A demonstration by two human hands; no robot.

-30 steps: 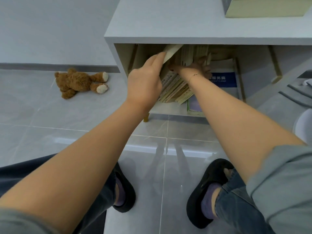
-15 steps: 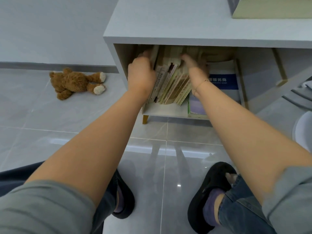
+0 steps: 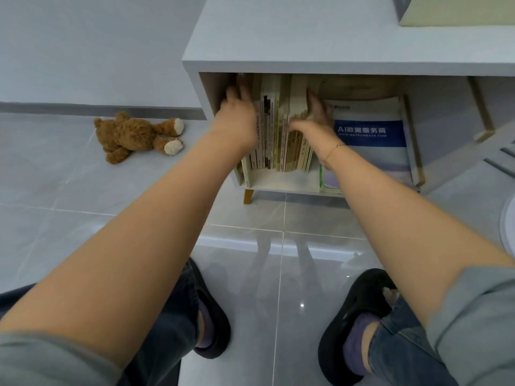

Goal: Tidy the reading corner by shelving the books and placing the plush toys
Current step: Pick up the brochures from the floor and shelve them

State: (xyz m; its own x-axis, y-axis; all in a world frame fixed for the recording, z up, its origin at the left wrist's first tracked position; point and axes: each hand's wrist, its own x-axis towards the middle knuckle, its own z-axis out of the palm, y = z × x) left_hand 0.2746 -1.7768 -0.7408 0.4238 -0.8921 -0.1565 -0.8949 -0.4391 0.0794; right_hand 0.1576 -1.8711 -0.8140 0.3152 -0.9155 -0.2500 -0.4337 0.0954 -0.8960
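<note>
A row of upright books point(image 3: 278, 135) stands in the left part of the low grey shelf unit point(image 3: 306, 37). My left hand point(image 3: 237, 118) reaches into the shelf, its straight fingers pressed against the left side of the row. My right hand point(image 3: 312, 123) holds the right end of the row, fingers along its side and thumb across the book edges. A white and blue booklet point(image 3: 370, 135) lies flat in the shelf to the right of the row. A brown teddy bear point(image 3: 136, 136) lies on its side on the floor, left of the shelf.
A thick book point(image 3: 457, 9) lies on the shelf top at the upper right. The shelf stands on short wooden legs point(image 3: 248, 195) against a grey wall. My feet in black slippers point(image 3: 359, 324) are on the glossy tiled floor below.
The leaning books have been pushed upright into a tight row. My left hand moved from the top of the books to their left side, and my right hand slid to their right side.
</note>
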